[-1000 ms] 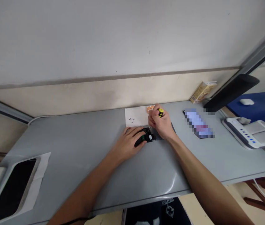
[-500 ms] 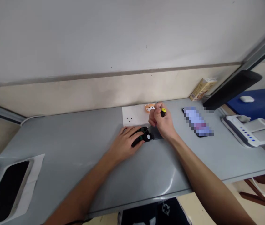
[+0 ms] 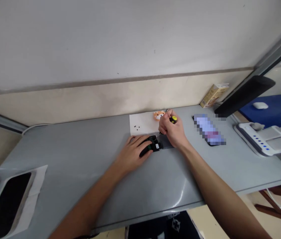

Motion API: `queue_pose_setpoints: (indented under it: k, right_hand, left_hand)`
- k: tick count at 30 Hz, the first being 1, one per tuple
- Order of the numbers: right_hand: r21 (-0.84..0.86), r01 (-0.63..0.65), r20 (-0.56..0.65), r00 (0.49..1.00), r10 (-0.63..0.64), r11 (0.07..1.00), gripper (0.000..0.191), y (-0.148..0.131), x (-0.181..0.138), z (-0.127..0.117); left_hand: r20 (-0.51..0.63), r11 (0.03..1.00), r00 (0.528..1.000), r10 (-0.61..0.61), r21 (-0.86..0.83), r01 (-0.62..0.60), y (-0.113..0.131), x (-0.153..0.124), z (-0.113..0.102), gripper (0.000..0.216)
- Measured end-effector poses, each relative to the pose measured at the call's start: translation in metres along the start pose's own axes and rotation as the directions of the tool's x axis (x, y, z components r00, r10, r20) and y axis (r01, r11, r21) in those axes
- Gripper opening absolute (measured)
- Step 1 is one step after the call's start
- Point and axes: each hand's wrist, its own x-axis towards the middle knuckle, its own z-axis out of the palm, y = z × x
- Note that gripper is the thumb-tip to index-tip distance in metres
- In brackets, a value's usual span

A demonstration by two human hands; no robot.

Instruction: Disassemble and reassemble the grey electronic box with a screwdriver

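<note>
My left hand (image 3: 134, 153) lies over a small black device with green parts (image 3: 152, 146) on the grey table (image 3: 80, 159), fingers curled on it and holding it down. My right hand (image 3: 171, 131) is closed round a screwdriver with a yellow and black handle (image 3: 173, 119), its tip pointing down toward the device. Just behind the device lies a white paper (image 3: 142, 122) with a few tiny black screws (image 3: 137, 127) on it. An orange round animal-face object (image 3: 158, 115) sits at the paper's right corner.
A pixelated phone-like object (image 3: 208, 130) lies to the right. A yellow carton (image 3: 213, 95) stands by the wall. A black monitor edge (image 3: 247, 94) and a white device with blue dots (image 3: 262, 139) are at far right. A dark screen on white cloth (image 3: 8, 199) rests at near left.
My right hand has shifted slightly with the screwdriver, tilting the handle. My left hand stays on the black device. The view has moved a little.
</note>
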Motion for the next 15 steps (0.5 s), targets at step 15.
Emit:
queue_pose_setpoints:
  k: [15]
  right_hand:
    - [0.060, -0.091, 0.035, 0.995, 0.089, 0.994, 0.047, -0.0042, -0.0009, -0.0021]
  left_hand:
    - [-0.002, 1.000, 1.000, 0.003, 0.012, -0.003, -0.0018, 0.0000, 0.0021, 0.029]
